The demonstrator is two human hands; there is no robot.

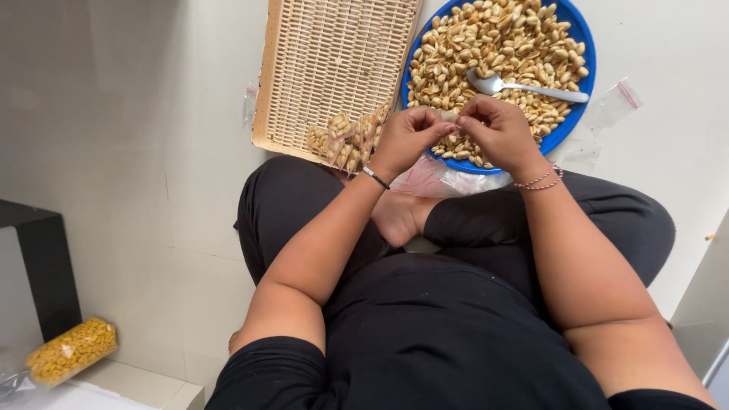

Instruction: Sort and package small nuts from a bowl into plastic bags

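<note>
- The left hand (406, 137) and right hand (497, 133) meet fingertip to fingertip in the upper middle of the frame, above the near rim of a blue plate (581, 34).
- Both hands are pinched shut on something small between them; it is too small to tell what it is.
- The plate is heaped with peanuts (493, 42); a metal spoon (524, 87) lies on the heap, its handle pointing right.
- Left of the plate, a wicker tray (326, 61) sits on the floor, touching the plate's edge, with a small filled bag of nuts (345, 140) at its near corner, just beside the left hand.
- A clear empty bag (611, 110) lies right of the plate.
- A pink-tinted plastic bag (437, 178) rests below the hands, on the person's crossed legs.
- At the lower left, a clear pack of yellow kernels (72, 351) lies well apart from everything else.
</note>
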